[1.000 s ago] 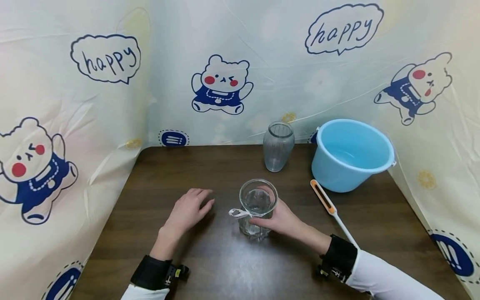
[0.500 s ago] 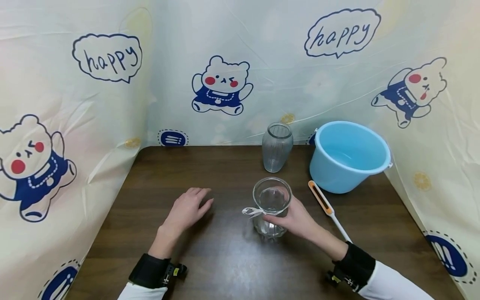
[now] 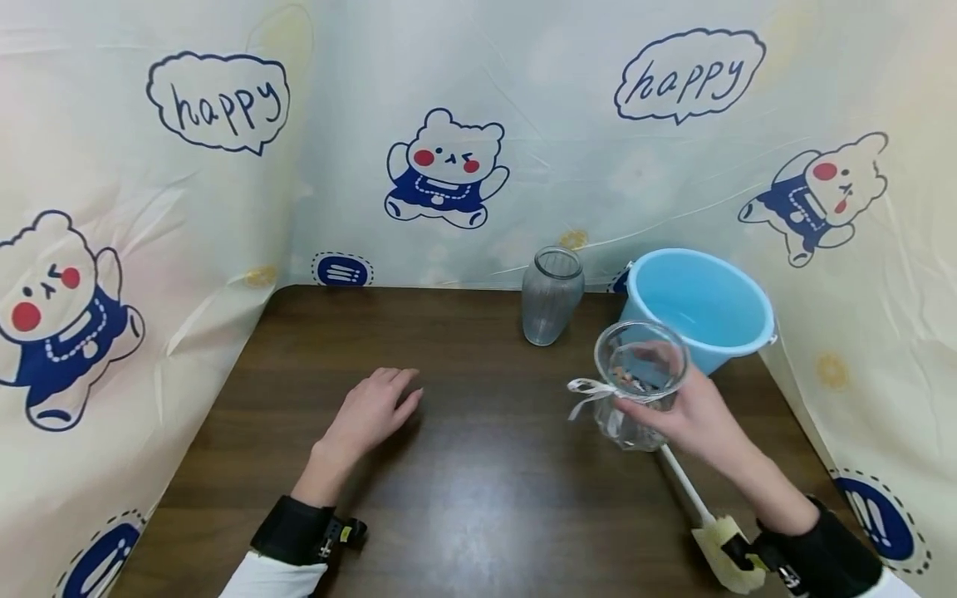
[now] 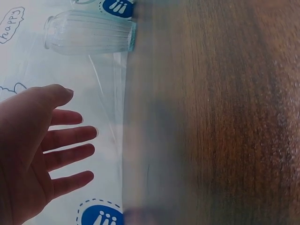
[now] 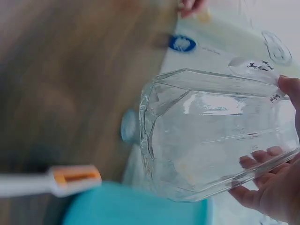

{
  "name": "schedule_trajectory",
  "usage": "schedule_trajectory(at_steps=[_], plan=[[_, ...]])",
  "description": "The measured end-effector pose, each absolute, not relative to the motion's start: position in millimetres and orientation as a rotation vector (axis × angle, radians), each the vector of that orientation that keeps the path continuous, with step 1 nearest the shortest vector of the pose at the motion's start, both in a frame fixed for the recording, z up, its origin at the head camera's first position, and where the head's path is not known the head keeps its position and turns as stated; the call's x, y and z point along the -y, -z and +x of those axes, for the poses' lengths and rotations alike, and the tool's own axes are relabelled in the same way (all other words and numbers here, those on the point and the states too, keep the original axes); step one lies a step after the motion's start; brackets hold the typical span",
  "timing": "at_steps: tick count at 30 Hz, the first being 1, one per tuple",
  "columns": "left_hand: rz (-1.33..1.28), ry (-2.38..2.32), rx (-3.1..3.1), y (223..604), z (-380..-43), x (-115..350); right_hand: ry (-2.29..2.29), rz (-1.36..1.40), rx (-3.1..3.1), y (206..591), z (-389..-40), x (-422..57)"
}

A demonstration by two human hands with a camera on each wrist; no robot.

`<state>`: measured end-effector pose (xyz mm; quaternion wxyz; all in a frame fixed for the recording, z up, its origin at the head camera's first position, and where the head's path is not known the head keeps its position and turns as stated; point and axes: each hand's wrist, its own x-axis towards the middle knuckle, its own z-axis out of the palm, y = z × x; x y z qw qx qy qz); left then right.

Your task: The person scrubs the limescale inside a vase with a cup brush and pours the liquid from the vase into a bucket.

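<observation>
A clear glass vase [image 3: 626, 428] with a white ribbon bow [image 3: 591, 388] near its neck is in my right hand [image 3: 703, 419]. The thumb and fingers grip it from the right side, and it looks lifted above the table. In the right wrist view, the vase's faceted glass body [image 5: 211, 122] lies sideways across the picture, with fingertips seen through it. My left hand [image 3: 370, 411] rests on or just over the table at the left and holds nothing. Its fingers [image 4: 70, 136] are spread and relaxed in the left wrist view.
A second, ribbed glass vase [image 3: 552, 303] stands at the table's back. The light blue bucket [image 3: 736, 342] is at the back right, partly behind the held vase. A white-handled brush with a yellowish sponge head [image 3: 721, 544] lies under my right arm. Printed cloth [image 3: 449, 75] surrounds the table.
My right hand has carried the ribboned vase to the right and up, from mid-table to in front of the bucket and over the brush handle. The left hand has hardly moved.
</observation>
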<state>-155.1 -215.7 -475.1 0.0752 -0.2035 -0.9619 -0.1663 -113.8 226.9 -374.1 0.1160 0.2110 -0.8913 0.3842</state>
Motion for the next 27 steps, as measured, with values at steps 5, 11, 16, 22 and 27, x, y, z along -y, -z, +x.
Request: schedule_trajectory(at_steps=[5,11,16,22,27], plan=[[-0.595,0.523,2.897,475.0,-156.8,217.3,-1.008,0.489,2.636,349.2,-112.0,-258.2],[-0.582,0.57,2.909,473.9,-156.9,218.1,-0.905,0.394,2.645,323.0,-114.7,-294.3],[-0.574,0.576,2.9,473.2,-156.5,218.3,-0.9,0.298,2.672,308.2,-125.6,-323.8],[-0.585,0.532,2.89,474.8,-157.2,219.6,-0.781,0.282,2.72,298.5,-145.4,-350.8],[-0.604,0.478,2.87,477.7,-156.7,221.7,-0.451,0.249,2.759,294.3,-159.3,-360.4]])
